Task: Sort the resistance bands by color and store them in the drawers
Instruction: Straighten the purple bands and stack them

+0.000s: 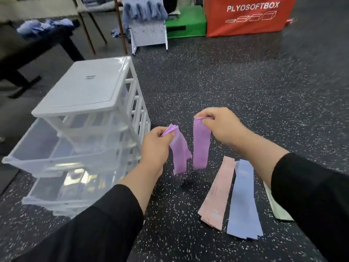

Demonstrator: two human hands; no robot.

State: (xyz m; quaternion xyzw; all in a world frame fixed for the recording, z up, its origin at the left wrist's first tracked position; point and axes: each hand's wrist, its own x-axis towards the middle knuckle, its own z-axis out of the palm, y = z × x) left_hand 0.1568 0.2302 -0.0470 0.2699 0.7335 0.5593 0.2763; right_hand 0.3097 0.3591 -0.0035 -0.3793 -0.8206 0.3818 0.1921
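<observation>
My left hand (155,143) grips a bunch of purple resistance bands (180,156) that hang down from its fingers. Just to the right, my right hand (219,123) pinches the top end of a single purple band (201,146), also hanging above the speckled floor. A white plastic drawer unit (83,91) stands at the left, with its upper clear drawer (52,159) pulled out towards me. On the floor at the right lie a stack of pink bands (217,191), a stack of blue bands (243,201) and pale green bands (277,208) partly hidden by my right sleeve.
A red box marked PLYOSOFTBOX (247,16) and a green box (186,22) stand at the back. A white pegboard rack (149,33) with blue cloths stands beside them. A dark bench (37,46) with blue cloths is at the far left.
</observation>
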